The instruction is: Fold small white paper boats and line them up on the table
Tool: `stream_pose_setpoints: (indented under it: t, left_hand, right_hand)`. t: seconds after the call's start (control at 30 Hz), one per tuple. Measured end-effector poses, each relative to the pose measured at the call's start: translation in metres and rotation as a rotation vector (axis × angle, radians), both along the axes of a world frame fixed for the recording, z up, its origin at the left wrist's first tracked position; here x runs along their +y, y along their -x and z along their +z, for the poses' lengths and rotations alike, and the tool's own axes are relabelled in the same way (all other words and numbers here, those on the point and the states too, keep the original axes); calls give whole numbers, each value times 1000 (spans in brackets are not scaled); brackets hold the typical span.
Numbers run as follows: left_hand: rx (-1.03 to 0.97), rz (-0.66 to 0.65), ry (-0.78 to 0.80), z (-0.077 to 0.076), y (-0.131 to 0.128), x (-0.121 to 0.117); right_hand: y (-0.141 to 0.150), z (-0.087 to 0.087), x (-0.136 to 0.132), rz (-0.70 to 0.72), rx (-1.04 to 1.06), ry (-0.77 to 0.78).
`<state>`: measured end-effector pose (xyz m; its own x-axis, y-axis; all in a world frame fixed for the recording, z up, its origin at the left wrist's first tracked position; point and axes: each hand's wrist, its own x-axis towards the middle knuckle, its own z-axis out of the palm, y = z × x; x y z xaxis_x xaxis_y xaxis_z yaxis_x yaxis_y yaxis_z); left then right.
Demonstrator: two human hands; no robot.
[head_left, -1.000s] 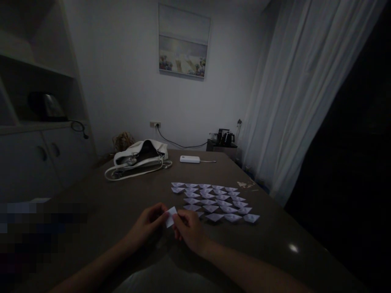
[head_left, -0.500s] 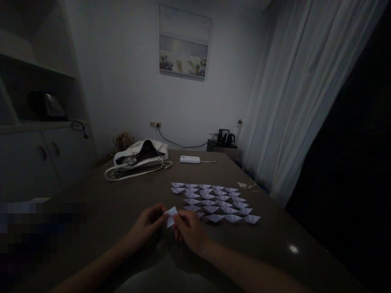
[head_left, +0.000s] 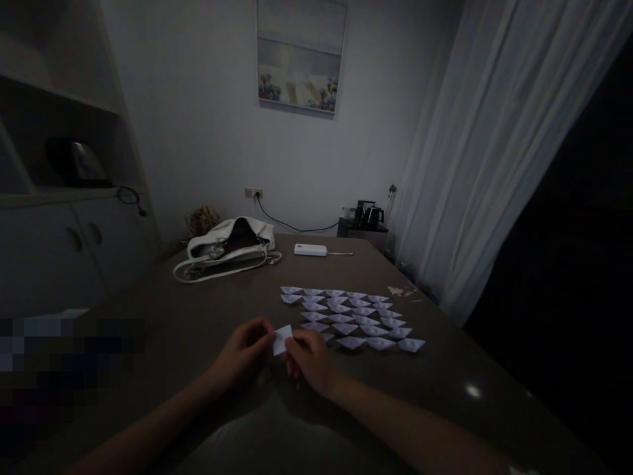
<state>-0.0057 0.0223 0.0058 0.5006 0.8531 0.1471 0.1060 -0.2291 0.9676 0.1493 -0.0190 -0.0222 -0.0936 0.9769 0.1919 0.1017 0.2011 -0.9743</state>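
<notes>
Head view: brown table point(head_left: 237, 300) across most of the lower frame, dimly lit. White sheer curtain point(head_left: 469, 145) along past the right edge. Pale cabinet point(head_left: 54, 244) off beyond the left side, with open shelving above its doors. Framed picture point(head_left: 301, 56) up on the wall behind the far edge. White bag point(head_left: 264, 229) lying by the far-left corner, mouth open, strap looped toward the near side. Paper boats point(head_left: 343, 328) in several uneven rows, right of mid-table, well back from the near edge and in from the right edge. Kettle point(head_left: 86, 161) on a shelf at left, cord trailing. Left hand point(head_left: 247, 343) and right hand point(head_left: 314, 359) just beside each other over the near half, left of the boats' nearest row, both clamped on the same small piece. Power bank point(head_left: 310, 250) near the far edge, right of the bag, short cable out of its right end. Folded paper point(head_left: 281, 339) smallest: white, tilted, pinched at its left side by left fingers, at its right by right thumb and fingers. Contact with the tabletop: can't tell.
</notes>
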Motion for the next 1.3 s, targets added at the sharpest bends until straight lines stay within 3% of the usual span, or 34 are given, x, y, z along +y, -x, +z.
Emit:
stream_pose_setpoints:
  t: [0.1, 0.3, 1.3]
  left_hand:
    - [10, -17, 14, 0, 0, 0]
    - [11, -94, -9, -3, 0, 1]
    - [49, -10, -38, -6, 5, 3]
  right_hand:
    - [-2, -3, 2, 67, -2, 13]
    - [-2, -5, 1, 64, -5, 37]
    - [-1, -2, 0, 77, -8, 119]
